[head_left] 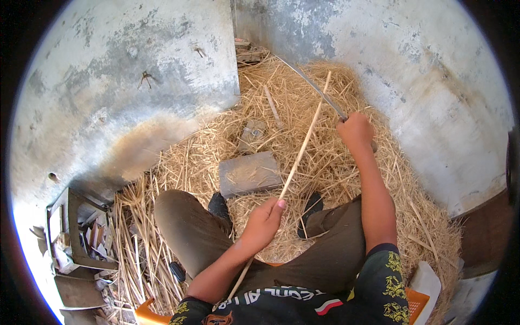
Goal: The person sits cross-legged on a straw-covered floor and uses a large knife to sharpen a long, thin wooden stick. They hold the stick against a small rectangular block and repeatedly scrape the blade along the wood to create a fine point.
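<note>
My left hand (264, 221) is closed around a long, pale strip of split wood or bamboo (301, 150). The strip slants from beside my waist up and away to the right. In my right hand (357, 134), further off, is the handle of a long, narrow-bladed knife (307, 80). Its blade points far and to the left and crosses the strip near the strip's far end; whether the two touch I cannot tell. Between my feet and the shavings lies a flat grey wooden block (250, 174).
Pale shavings (336, 173) heap over the floor up to the bare walls (146, 65). A smaller block (252, 134) sits among them. At my left are a bundle of long strips (135, 244) and a wooden frame (81, 254) holding scraps. I sit on an orange chair (416, 304).
</note>
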A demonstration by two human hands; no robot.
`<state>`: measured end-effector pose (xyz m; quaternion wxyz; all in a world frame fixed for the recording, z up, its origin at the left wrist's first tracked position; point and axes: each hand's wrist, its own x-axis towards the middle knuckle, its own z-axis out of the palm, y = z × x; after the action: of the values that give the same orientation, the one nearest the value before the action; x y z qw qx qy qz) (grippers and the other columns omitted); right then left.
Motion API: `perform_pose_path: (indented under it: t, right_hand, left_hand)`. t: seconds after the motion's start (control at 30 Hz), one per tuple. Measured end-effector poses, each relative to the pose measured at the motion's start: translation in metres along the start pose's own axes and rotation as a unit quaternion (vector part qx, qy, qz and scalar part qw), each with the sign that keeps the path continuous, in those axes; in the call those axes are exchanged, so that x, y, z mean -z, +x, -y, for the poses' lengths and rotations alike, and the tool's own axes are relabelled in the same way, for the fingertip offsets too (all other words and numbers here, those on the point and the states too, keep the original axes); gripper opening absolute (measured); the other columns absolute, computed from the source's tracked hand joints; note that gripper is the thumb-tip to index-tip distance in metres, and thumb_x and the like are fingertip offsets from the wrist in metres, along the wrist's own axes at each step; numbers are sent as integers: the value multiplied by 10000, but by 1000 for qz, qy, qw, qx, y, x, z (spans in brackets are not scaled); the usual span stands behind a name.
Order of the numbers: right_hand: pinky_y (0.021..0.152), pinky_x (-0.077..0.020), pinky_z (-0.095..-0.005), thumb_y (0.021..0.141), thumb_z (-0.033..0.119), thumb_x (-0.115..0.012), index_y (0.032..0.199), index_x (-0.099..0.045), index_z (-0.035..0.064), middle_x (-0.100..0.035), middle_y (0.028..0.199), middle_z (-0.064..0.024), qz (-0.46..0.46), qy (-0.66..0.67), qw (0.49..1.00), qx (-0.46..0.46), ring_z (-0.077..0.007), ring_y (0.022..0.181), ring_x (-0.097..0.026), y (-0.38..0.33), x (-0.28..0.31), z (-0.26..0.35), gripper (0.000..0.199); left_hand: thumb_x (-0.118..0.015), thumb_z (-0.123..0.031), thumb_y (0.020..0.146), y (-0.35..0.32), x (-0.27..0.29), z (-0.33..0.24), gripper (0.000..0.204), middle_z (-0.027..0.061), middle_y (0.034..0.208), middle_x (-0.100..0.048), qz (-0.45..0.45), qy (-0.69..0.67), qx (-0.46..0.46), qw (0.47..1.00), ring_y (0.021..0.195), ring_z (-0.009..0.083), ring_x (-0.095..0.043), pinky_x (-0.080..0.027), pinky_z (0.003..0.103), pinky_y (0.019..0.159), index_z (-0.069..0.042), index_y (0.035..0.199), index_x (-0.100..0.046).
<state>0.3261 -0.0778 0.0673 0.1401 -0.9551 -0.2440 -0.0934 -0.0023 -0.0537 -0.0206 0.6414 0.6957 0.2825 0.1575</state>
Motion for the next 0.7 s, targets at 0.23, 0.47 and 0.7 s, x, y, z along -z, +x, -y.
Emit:
perform_pose_path:
  t: [0.23,0.47,0.7]
  right_hand:
    - [736,-565,-474,836,300,-674,938,-752,36,-716,809,-178,30,24,991,125,-301,738,-708,-39,19,19,293]
    - [738,-550,-470,827,315,-674,864,-730,-2,-716,822,-208,-100,69,989,-87,-344,772,-710,22,-2,-43,325]
    - [681,-514,-458,791,321,-698,821,-702,-61,-689,753,-236,-71,284,952,-90,-368,707,-683,28,-27,-66,383]
  left_hand:
    - [-465,-286,1073,-1,6,-13,324,-21,645,-442,-12,-65,1,998,568,70,-409,-368,273,517,-46,862,-519]
    - [-439,-346,1079,-18,2,-30,317,-55,603,-343,84,-157,53,983,448,54,-319,-268,240,396,-121,855,-442]
    - [-423,-346,1080,-4,12,-38,309,-50,658,-368,89,-290,103,947,501,63,-309,-282,236,466,-96,919,-506]
